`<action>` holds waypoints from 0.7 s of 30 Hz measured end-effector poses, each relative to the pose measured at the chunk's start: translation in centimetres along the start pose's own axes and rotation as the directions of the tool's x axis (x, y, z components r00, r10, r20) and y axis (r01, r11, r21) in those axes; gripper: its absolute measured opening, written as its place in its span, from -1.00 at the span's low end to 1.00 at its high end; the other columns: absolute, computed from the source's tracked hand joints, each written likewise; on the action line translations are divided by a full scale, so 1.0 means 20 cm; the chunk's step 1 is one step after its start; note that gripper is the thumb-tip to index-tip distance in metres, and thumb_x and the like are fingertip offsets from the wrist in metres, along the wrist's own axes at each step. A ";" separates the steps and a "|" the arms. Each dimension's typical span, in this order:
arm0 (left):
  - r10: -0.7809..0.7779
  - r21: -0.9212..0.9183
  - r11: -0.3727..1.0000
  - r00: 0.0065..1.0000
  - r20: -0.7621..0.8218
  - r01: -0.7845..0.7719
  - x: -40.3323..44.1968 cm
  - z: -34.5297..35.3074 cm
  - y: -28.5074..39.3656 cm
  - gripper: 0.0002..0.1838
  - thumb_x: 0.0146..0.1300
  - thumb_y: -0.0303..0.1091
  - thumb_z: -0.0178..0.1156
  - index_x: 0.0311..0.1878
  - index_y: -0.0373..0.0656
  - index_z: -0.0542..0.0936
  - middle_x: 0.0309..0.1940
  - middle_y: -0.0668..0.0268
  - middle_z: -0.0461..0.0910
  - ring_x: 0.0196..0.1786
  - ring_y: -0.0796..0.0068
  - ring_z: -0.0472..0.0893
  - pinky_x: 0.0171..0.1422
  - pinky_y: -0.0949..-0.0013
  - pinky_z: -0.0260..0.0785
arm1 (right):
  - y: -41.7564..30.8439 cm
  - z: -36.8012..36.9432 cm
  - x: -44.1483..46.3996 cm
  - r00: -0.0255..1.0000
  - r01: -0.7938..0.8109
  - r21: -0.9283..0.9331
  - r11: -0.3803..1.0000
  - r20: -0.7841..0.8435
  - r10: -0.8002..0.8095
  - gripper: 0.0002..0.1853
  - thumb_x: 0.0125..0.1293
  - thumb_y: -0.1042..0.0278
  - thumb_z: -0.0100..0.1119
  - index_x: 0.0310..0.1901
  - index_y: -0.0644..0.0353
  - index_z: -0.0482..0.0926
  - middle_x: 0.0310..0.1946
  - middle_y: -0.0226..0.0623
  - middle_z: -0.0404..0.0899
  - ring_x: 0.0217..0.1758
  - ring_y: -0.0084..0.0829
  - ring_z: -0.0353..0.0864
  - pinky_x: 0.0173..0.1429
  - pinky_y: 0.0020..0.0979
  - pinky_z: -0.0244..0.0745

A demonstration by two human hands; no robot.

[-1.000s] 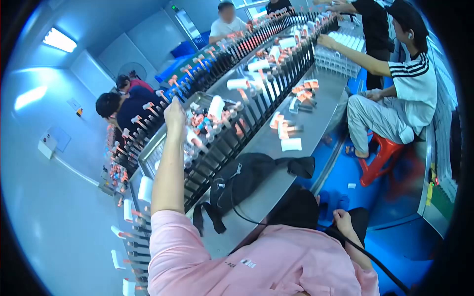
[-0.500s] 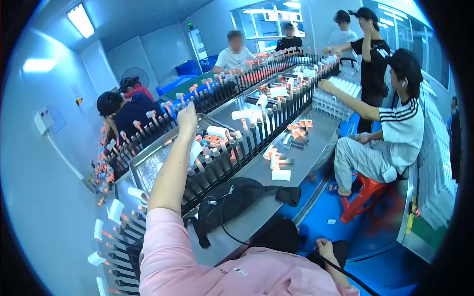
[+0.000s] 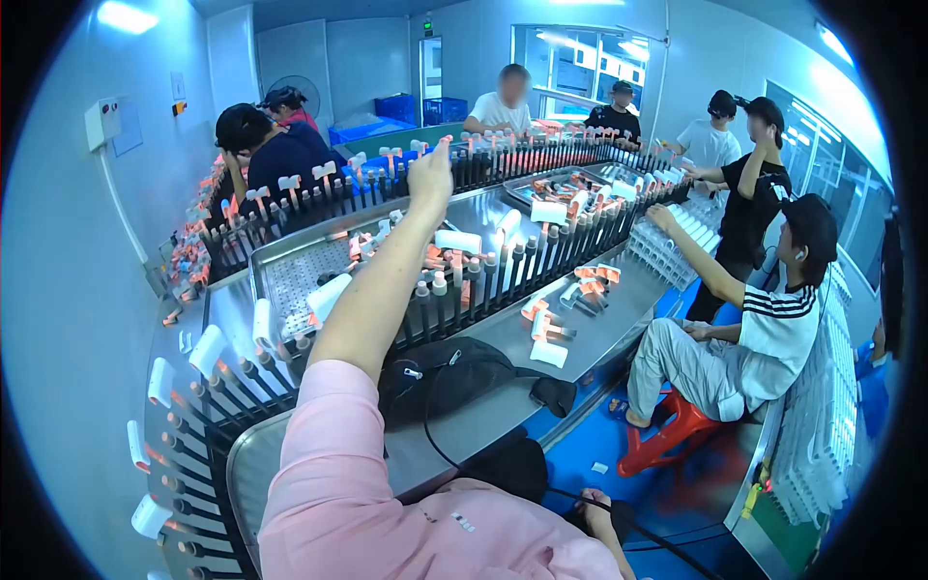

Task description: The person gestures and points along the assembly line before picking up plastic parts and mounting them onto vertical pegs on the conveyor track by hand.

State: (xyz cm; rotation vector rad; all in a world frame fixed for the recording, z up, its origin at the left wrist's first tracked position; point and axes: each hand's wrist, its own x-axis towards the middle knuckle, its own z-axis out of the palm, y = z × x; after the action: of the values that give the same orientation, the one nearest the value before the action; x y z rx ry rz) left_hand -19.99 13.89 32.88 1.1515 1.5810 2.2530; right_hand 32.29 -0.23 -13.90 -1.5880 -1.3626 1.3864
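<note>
My left hand (image 3: 430, 181) is raised at the end of my outstretched arm, by the far row of black posts. Its fingers are closed around something too small to make out, beside a small orange tip (image 3: 446, 141). Below and left of it is a metal tray (image 3: 290, 285) with loose orange and white parts. A white cylinder (image 3: 457, 242) lies near my forearm, behind the near posts (image 3: 491, 275). My right hand (image 3: 594, 509) rests low by my lap, fingers curled, no object visible in them, with a black cable passing close.
A black bag (image 3: 454, 372) lies on the metal ledge, near several orange-and-white parts (image 3: 546, 329). A person (image 3: 778, 329) sits on a red stool (image 3: 667, 435) at right, by stacked clear racks (image 3: 667, 246). Other people are around the line. More posts (image 3: 198, 454) curve at left.
The view has swung leftward and upward. My left hand has moved along the far row of posts, appearing farther right and higher. My right hand stays low by my lap.
</note>
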 end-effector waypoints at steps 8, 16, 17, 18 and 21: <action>-0.009 0.392 0.920 0.999 0.049 -0.010 -0.02 0.00 -0.32 -0.46 0.27 -0.03 -0.15 -0.36 -0.39 0.60 -0.34 -0.16 0.55 -0.20 -0.13 0.54 -0.07 0.03 0.29 | 0.04 0.03 0.04 1.000 0.004 -0.051 0.999 -0.011 -0.005 -0.78 0.28 0.31 0.06 -0.29 0.32 0.55 -0.65 -0.32 0.53 -0.66 -0.58 0.45 -0.57 -0.53 0.33; 0.231 0.268 0.928 0.964 0.134 -0.260 -0.04 0.12 -0.12 -0.42 0.30 -0.02 -0.20 -0.51 -0.39 0.53 -0.51 -0.09 0.55 -0.34 -0.08 0.55 -0.17 0.01 0.26 | 0.00 0.00 -0.01 1.000 -0.012 -0.054 0.998 -0.001 0.012 -0.75 0.29 0.28 0.05 -0.22 0.33 0.54 -0.64 -0.32 0.53 -0.67 -0.61 0.41 -0.57 -0.53 0.30; 0.297 0.349 0.876 0.943 0.151 -0.332 -0.06 0.08 -0.23 -0.41 0.30 -0.01 -0.21 -0.51 -0.38 0.53 -0.49 -0.10 0.55 -0.31 -0.10 0.55 -0.15 0.00 0.26 | 0.03 -0.01 0.00 1.000 -0.005 -0.048 0.999 0.000 0.005 -0.75 0.29 0.28 0.05 -0.22 0.33 0.54 -0.64 -0.32 0.53 -0.66 -0.61 0.42 -0.57 -0.53 0.30; 0.272 0.576 0.725 0.926 0.263 -0.377 -0.06 0.03 -0.35 -0.42 0.28 -0.02 -0.22 -0.48 -0.37 0.55 -0.44 -0.14 0.54 -0.24 -0.16 0.52 -0.09 -0.04 0.25 | 0.04 -0.01 0.01 1.000 0.004 -0.040 0.999 0.002 -0.004 -0.75 0.30 0.27 0.05 -0.21 0.33 0.54 -0.64 -0.32 0.53 -0.66 -0.61 0.42 -0.57 -0.53 0.31; 0.080 0.390 0.914 0.992 0.098 -0.113 0.01 0.06 -0.35 -0.43 0.27 -0.02 -0.21 -0.44 -0.38 0.57 -0.43 -0.15 0.55 -0.23 -0.15 0.53 -0.09 -0.01 0.26 | 0.00 -0.01 -0.03 0.999 -0.011 -0.089 0.996 -0.040 0.008 -0.74 0.30 0.26 0.05 -0.22 0.33 0.54 -0.63 -0.32 0.54 -0.65 -0.60 0.43 -0.55 -0.52 0.32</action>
State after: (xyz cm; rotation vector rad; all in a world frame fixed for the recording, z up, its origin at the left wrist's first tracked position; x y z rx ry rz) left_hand -21.38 17.99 27.19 1.4230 2.0507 1.9614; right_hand 32.59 -0.81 -13.58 -1.6731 -1.4130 1.3091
